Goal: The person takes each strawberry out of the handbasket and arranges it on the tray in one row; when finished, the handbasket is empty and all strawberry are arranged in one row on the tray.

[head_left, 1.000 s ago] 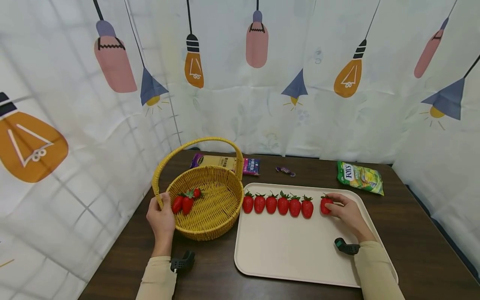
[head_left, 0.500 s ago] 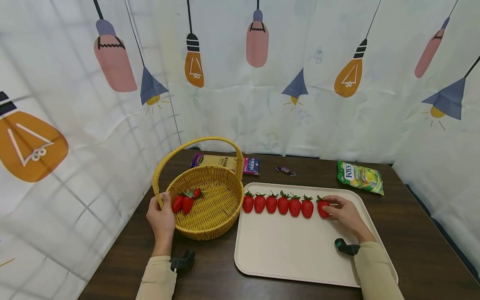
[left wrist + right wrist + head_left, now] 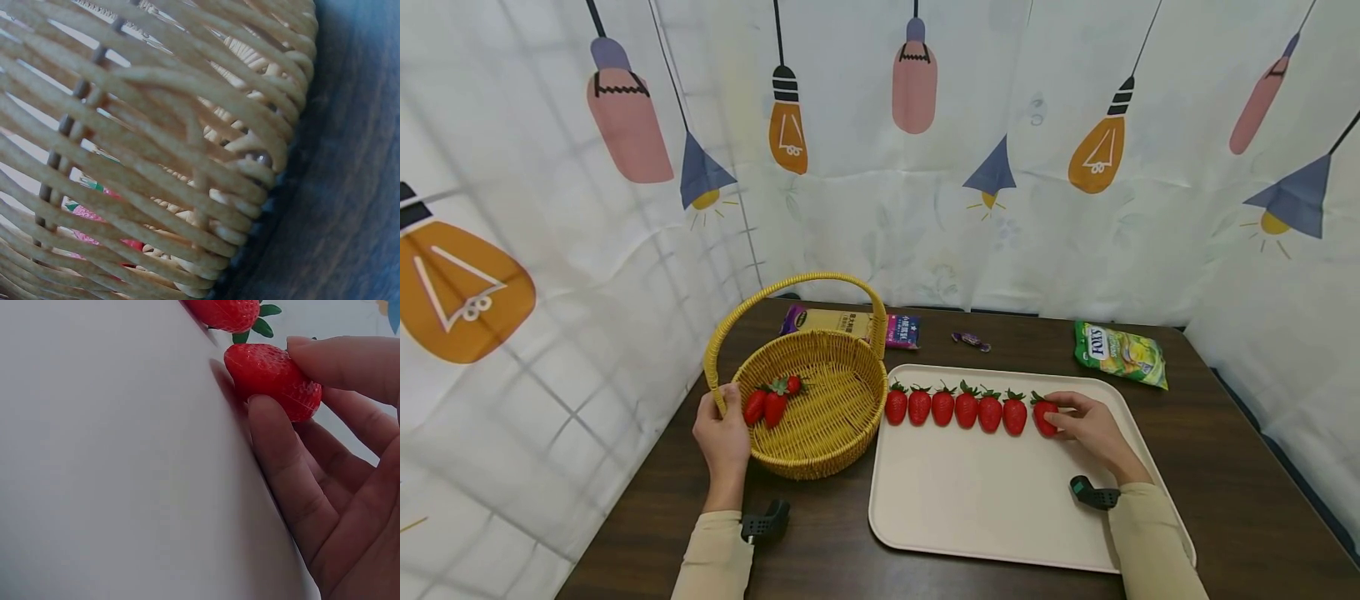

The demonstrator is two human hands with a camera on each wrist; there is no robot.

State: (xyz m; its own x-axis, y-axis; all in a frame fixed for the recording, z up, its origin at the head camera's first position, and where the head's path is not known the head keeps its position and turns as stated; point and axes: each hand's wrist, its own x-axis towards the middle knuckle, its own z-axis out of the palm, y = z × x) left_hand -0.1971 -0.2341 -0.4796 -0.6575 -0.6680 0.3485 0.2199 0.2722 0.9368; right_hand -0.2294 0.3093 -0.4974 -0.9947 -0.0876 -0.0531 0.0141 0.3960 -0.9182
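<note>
My right hand (image 3: 1086, 427) pinches a red strawberry (image 3: 1043, 416) between thumb and fingers at the right end of a row of strawberries (image 3: 966, 408) on a cream tray (image 3: 985, 508). The right wrist view shows that strawberry (image 3: 272, 375) low over the tray surface, close to its neighbour (image 3: 228, 311). With the left hand (image 3: 722, 433) I grip the handle base of a yellow wicker basket (image 3: 820, 462). Several strawberries (image 3: 775, 408) lie at the basket's left inside. Through the weave (image 3: 156, 125) in the left wrist view, bits of red and green show.
Behind the basket lie snack packets (image 3: 902, 332). A small purple wrapped candy (image 3: 972, 342) sits behind the tray, and a green candy bag (image 3: 1122, 356) is at the back right. A patterned curtain (image 3: 880, 225) hangs around the dark wooden table (image 3: 820, 542).
My right hand has brought its strawberry slightly left, nearer the row, and tilted it a little. The left hand and basket stay where they were.
</note>
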